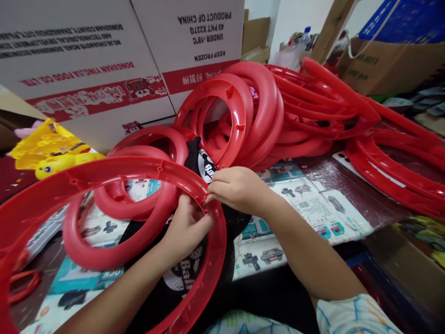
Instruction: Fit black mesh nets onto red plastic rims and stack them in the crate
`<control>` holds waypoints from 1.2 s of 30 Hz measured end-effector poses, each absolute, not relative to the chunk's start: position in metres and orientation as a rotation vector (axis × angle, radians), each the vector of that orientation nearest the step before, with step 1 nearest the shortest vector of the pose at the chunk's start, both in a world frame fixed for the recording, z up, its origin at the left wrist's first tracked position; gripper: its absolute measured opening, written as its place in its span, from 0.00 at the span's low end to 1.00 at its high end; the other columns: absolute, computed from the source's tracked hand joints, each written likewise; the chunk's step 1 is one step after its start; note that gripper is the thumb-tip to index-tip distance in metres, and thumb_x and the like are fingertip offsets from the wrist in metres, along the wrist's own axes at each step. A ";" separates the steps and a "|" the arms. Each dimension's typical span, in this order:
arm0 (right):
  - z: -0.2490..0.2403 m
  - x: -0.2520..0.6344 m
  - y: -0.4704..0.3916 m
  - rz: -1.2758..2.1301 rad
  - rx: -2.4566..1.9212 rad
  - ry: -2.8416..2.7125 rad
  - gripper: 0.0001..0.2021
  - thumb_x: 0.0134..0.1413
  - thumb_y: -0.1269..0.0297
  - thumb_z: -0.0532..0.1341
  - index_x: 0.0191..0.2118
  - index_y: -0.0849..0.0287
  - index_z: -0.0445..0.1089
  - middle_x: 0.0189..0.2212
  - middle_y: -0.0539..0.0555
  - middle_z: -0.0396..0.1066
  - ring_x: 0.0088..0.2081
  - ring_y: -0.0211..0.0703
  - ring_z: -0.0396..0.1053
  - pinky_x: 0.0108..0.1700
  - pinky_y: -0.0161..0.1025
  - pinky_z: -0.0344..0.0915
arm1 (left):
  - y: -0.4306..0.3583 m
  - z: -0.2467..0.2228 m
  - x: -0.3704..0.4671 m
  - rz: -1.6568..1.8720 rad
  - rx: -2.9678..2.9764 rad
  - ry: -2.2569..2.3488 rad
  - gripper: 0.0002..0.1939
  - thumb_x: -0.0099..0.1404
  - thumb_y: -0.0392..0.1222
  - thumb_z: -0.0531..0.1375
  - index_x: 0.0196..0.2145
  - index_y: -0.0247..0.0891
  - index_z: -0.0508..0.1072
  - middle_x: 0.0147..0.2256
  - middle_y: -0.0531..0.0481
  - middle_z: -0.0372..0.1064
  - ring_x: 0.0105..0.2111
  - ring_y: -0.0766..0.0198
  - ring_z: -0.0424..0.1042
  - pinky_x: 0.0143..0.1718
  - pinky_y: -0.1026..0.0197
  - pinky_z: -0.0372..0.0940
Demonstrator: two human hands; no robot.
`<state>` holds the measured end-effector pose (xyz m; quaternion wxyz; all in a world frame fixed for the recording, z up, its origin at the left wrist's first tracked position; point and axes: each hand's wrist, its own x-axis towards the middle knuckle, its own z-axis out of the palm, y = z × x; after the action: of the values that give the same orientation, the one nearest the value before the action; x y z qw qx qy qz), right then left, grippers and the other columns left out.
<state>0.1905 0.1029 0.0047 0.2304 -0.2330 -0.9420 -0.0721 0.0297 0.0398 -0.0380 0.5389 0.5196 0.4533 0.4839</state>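
A large red plastic ring (156, 169) with small pegs along its inner face stands tilted in front of me. My left hand (189, 227) reaches through it and grips the rim, fingers partly hidden behind the edge. Against the same part of the rim, my right hand (239, 188) is closed in a pinch; whatever is between its fingertips is hidden. Black mesh fabric with white "Ball" lettering (206, 167) shows beside the right hand and continues below, behind the ring.
Ribbed red rings (114, 253) lie behind the held one. More red rings (267, 106) are piled at the back and right. A white carton (114, 55) stands behind, a yellow toy (55, 150) at left. Printed cardboard sheets (306, 204) cover part of the table.
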 end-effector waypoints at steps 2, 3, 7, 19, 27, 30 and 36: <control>0.009 0.192 0.102 -0.252 -0.611 -2.575 0.17 0.66 0.61 0.52 0.30 0.62 0.70 0.27 0.51 0.67 0.29 0.37 0.60 0.31 0.37 0.54 | 0.039 -0.038 0.031 1.113 1.267 1.071 0.21 0.55 0.34 0.64 0.42 0.40 0.58 0.36 0.54 0.68 0.35 0.65 0.71 0.33 0.64 0.65; 0.011 0.193 0.101 -0.265 -0.589 -2.574 0.15 0.65 0.63 0.53 0.29 0.62 0.70 0.27 0.51 0.67 0.29 0.37 0.60 0.32 0.37 0.54 | 0.039 -0.039 0.031 1.092 1.281 1.063 0.21 0.55 0.33 0.63 0.43 0.40 0.58 0.36 0.54 0.68 0.35 0.65 0.70 0.33 0.64 0.65; 0.014 0.190 0.097 -0.215 -0.525 -2.589 0.11 0.63 0.72 0.52 0.32 0.63 0.70 0.31 0.52 0.68 0.32 0.37 0.58 0.35 0.36 0.56 | 0.038 -0.043 0.031 1.001 1.325 1.028 0.23 0.56 0.32 0.61 0.46 0.41 0.56 0.37 0.54 0.64 0.34 0.66 0.67 0.32 0.64 0.64; 0.010 0.190 0.102 -0.002 -0.567 -2.663 0.09 0.61 0.71 0.54 0.32 0.63 0.71 0.32 0.54 0.69 0.34 0.38 0.61 0.35 0.36 0.57 | 0.030 -0.046 0.034 0.901 1.266 0.927 0.27 0.57 0.32 0.59 0.51 0.42 0.52 0.36 0.53 0.59 0.36 0.63 0.67 0.37 0.59 0.66; 0.010 0.193 0.105 0.147 -0.598 -2.647 0.09 0.61 0.71 0.54 0.32 0.63 0.70 0.31 0.53 0.69 0.30 0.36 0.63 0.32 0.33 0.58 | 0.032 -0.043 0.040 0.930 1.060 0.829 0.32 0.54 0.30 0.62 0.52 0.44 0.53 0.38 0.52 0.64 0.36 0.63 0.70 0.37 0.59 0.66; 0.012 0.195 0.106 0.267 -0.645 -2.578 0.09 0.61 0.72 0.55 0.31 0.61 0.69 0.32 0.53 0.69 0.29 0.34 0.65 0.31 0.31 0.60 | 0.037 -0.040 0.043 0.989 1.007 0.755 0.29 0.54 0.37 0.64 0.50 0.42 0.57 0.45 0.46 0.66 0.45 0.57 0.69 0.45 0.54 0.65; 0.013 0.193 0.111 0.324 -0.688 -2.603 0.09 0.58 0.74 0.54 0.31 0.60 0.70 0.31 0.54 0.69 0.29 0.36 0.68 0.31 0.31 0.64 | 0.050 -0.037 0.046 1.073 0.979 0.779 0.29 0.53 0.49 0.66 0.47 0.41 0.57 0.41 0.48 0.65 0.39 0.61 0.69 0.38 0.60 0.65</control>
<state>0.1933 0.1108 0.0126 0.2130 -0.2479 -0.9378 0.1168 0.0464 0.0502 -0.0368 0.6792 0.4358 0.3469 0.4780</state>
